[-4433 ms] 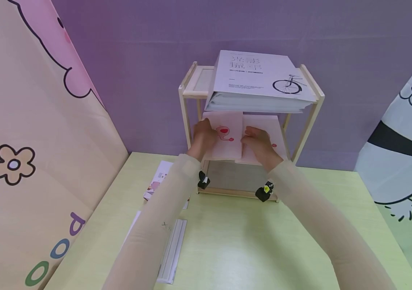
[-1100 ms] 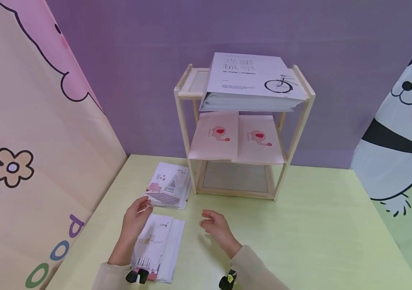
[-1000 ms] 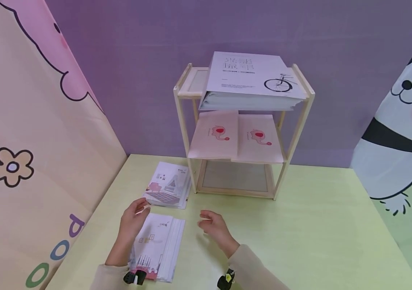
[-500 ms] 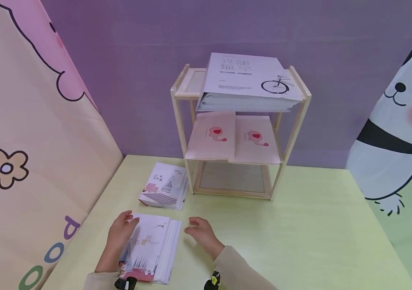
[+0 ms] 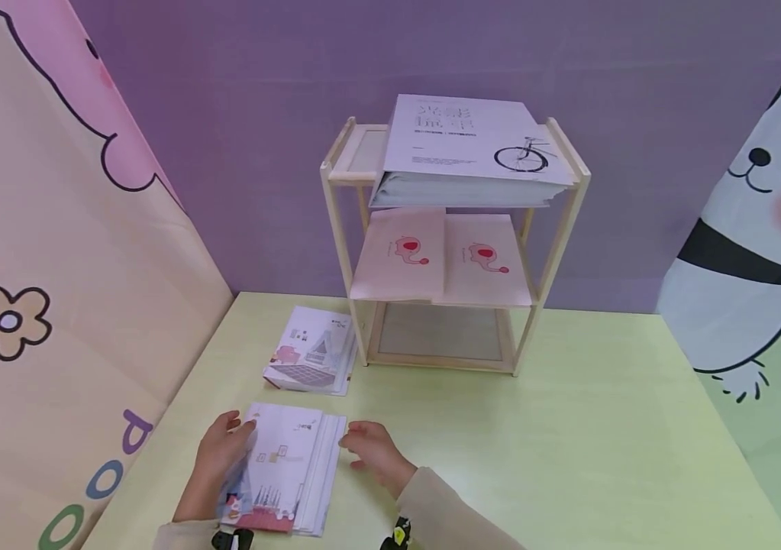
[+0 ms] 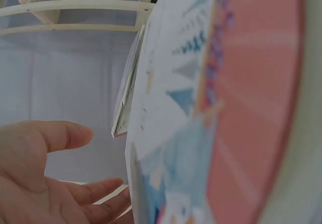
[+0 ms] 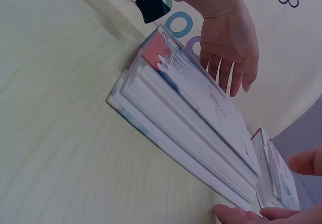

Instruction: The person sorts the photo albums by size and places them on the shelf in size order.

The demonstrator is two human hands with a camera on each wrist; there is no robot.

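The left hand [image 5: 221,449] and right hand [image 5: 376,452] flanked the near book stack [image 5: 280,470] on the table [image 5: 569,428], fingers parted, gripping nothing; squeezing every layer evenly from 2 sides seemed safest.

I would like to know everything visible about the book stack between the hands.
The book stack lies flat, closed, on the table. The white top cover, apparently paper, has a red near edge and blue at left; lower books stick out rightward. Left hand and right hand flank it; contact is unclear.
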